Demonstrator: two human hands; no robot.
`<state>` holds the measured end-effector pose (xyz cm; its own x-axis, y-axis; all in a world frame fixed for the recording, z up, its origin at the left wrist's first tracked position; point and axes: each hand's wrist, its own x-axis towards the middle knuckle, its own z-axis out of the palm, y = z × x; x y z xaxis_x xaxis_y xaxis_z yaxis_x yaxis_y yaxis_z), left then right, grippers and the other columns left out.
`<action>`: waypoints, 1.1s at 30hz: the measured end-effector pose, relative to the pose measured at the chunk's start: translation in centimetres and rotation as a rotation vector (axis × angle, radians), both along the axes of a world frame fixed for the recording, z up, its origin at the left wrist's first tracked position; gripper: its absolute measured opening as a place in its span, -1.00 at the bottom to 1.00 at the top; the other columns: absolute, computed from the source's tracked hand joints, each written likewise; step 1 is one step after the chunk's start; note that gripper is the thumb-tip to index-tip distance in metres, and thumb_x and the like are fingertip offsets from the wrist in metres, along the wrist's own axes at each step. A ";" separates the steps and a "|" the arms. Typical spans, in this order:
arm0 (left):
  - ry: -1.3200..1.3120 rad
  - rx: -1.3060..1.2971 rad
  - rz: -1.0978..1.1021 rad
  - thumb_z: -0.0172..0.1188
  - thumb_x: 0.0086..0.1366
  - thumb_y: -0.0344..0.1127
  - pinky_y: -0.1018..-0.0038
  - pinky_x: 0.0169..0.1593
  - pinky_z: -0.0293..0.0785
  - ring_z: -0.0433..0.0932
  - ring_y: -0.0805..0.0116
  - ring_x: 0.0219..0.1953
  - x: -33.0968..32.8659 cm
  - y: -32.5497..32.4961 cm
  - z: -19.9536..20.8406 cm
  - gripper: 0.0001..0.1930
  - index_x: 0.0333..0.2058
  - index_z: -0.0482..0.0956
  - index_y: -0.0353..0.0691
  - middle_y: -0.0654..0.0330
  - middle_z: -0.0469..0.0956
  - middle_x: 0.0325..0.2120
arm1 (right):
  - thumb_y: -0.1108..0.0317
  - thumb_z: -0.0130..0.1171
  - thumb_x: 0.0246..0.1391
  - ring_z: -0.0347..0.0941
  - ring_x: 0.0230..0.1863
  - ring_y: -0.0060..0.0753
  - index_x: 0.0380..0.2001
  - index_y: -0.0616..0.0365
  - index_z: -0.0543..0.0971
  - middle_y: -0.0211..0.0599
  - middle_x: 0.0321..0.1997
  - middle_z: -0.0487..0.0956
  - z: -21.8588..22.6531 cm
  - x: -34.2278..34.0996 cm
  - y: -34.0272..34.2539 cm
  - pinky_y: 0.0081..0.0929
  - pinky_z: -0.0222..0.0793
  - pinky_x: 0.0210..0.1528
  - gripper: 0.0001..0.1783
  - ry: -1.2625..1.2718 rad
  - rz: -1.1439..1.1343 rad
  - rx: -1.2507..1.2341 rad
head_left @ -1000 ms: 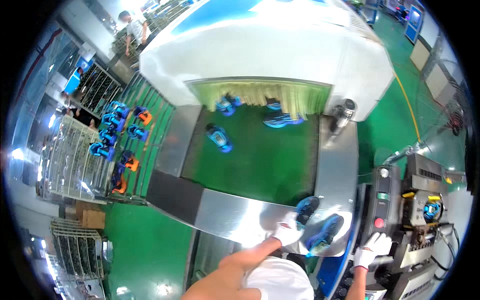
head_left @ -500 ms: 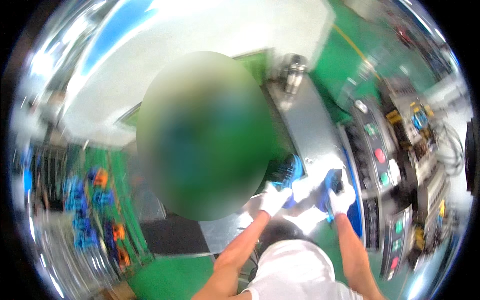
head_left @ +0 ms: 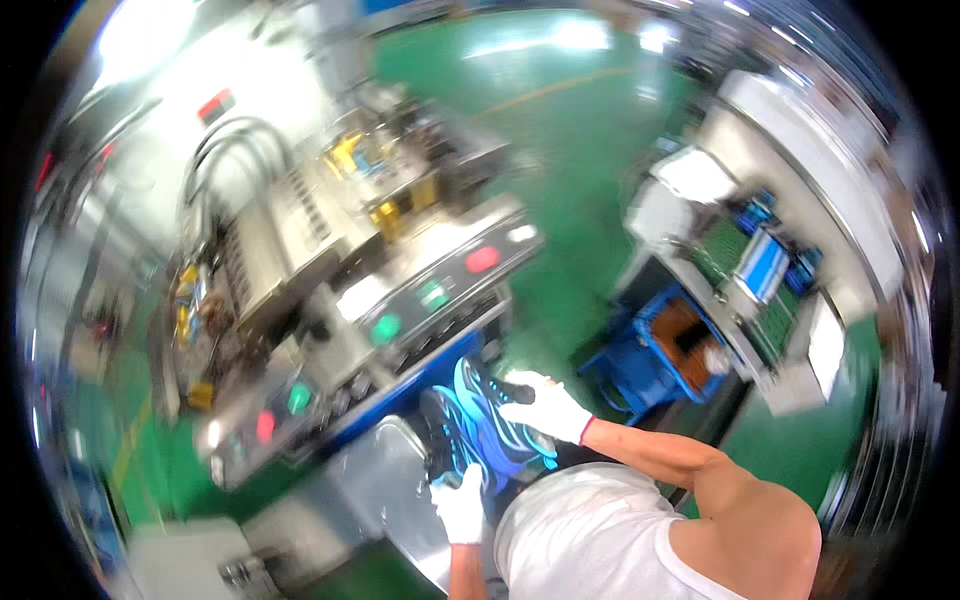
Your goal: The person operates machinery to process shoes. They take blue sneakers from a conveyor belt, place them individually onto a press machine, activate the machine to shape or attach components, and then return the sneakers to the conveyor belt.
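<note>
Two black and blue sports shoes are close together in front of my body, soles and laces partly in view. My left hand (head_left: 460, 508), in a white glove, grips the heel end of the left shoe (head_left: 447, 440). The other shoe (head_left: 484, 398) is in my right hand (head_left: 550, 408), also gloved in white, with the fingers over its collar. The shoes lie side by side and seem to touch. Beneath the left shoe is a grey metal table (head_left: 370, 485).
A machine with a control panel (head_left: 435, 285) of green and red buttons stands just beyond the shoes. Farther right, a blue cart (head_left: 625, 350) sits beside a white machine (head_left: 810, 190) with shoes on its green conveyor (head_left: 725, 250). Green floor (head_left: 570, 170) runs between them.
My view has swung to the right, bringing the button-panel machine to the front. The two shoes have come closer together, both still in my hands.
</note>
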<state>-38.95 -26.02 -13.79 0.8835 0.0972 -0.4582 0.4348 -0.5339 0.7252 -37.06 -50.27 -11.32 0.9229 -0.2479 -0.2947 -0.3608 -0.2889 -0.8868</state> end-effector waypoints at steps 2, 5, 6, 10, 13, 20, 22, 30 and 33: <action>-0.111 -0.062 -0.154 0.52 0.13 -0.03 0.18 -0.09 0.55 0.62 0.15 -0.27 0.9 -4.7 -1.9 -0.44 -0.12 0.58 -0.41 -0.01 0.67 -0.23 | 0.09 0.51 0.01 0.59 0.00 -0.37 0.16 0.24 0.56 -0.14 -0.02 0.67 1.2 -3.3 -5.5 -0.38 0.50 0.11 -0.30 -0.100 -0.229 -0.027; -0.097 -0.116 -0.484 0.54 0.10 0.00 0.18 -0.11 0.58 0.67 0.11 -0.28 1.6 -14.0 6.6 -0.43 -0.23 0.63 -0.47 -0.04 0.69 -0.28 | 0.10 0.52 -0.01 0.55 0.17 -0.29 0.17 0.29 0.55 -0.06 0.13 0.63 3.4 -9.9 -12.9 -0.38 0.42 0.26 -0.26 -0.203 -0.620 0.013; -0.122 -0.032 -0.590 0.56 0.06 0.09 0.18 -0.12 0.61 0.68 0.06 -0.32 1.9 -16.7 6.9 -0.40 -0.30 0.65 -0.46 -0.04 0.70 -0.30 | 0.12 0.52 -0.01 0.55 0.18 -0.27 0.17 0.30 0.55 -0.06 0.14 0.63 4.8 -12.1 -14.9 -0.35 0.41 0.28 -0.26 -0.241 -0.736 -0.045; -0.111 -0.055 -0.940 0.55 0.05 0.10 0.23 0.02 0.56 0.64 0.08 -0.13 4.3 -29.4 8.0 -0.26 -0.05 0.57 -0.46 -0.08 0.65 -0.17 | 0.19 0.50 0.00 0.53 0.21 -0.20 0.23 0.35 0.49 0.00 0.21 0.57 8.4 -19.5 -23.7 -0.31 0.40 0.31 -0.23 -0.300 -1.165 -0.263; -0.344 -0.307 -1.072 0.53 0.12 -0.18 0.29 0.06 0.54 0.60 0.23 -0.12 5.8 -40.3 11.6 -0.30 0.17 0.46 -0.37 0.05 0.65 -0.11 | 0.22 0.44 0.02 0.51 0.26 -0.09 0.32 0.38 0.37 0.12 0.24 0.54 11.0 -22.4 -29.4 -0.26 0.37 0.35 -0.15 -0.325 -1.334 -0.398; -0.807 -0.392 -1.313 0.30 0.30 -0.24 0.20 0.33 0.34 0.47 -0.08 0.25 1.7 -66.2 7.8 -0.27 0.37 0.23 -0.33 -0.19 0.45 0.22 | 0.25 0.33 0.08 0.38 0.37 0.17 0.33 0.31 0.36 0.19 0.34 0.44 7.6 -26.2 -44.2 -0.14 0.30 0.41 -0.23 0.013 -1.379 -0.708; -0.772 -0.480 -1.334 0.27 0.32 -0.23 0.15 0.32 0.34 0.43 -0.17 0.27 0.8 -71.2 7.7 -0.27 0.38 0.20 -0.36 -0.26 0.42 0.23 | 0.25 0.32 0.08 0.45 0.30 0.18 0.22 0.33 0.47 0.20 0.25 0.52 8.6 -26.1 -48.1 -0.14 0.35 0.36 -0.34 -0.020 -1.395 -0.796; -0.685 -0.698 -1.341 0.20 0.35 -0.11 0.16 0.49 0.11 0.23 -0.18 0.42 3.8 -62.3 9.0 -0.21 0.40 0.14 -0.45 -0.31 0.23 0.36 | 0.22 0.33 0.17 0.42 0.28 0.21 0.27 0.27 0.46 0.19 0.23 0.52 12.0 -18.9 -50.5 -0.07 0.32 0.33 -0.36 -0.192 -1.217 -1.074; -0.570 -0.478 -1.366 0.16 0.39 -0.10 0.17 0.35 0.35 0.45 -0.15 0.27 3.6 -48.3 3.4 -0.34 0.34 0.29 -0.38 -0.25 0.46 0.20 | 0.37 0.12 0.42 0.46 0.30 -0.18 0.38 0.35 0.35 0.01 0.37 0.47 11.4 -12.7 -40.6 -0.27 0.36 0.37 -0.45 -0.643 -1.048 -0.791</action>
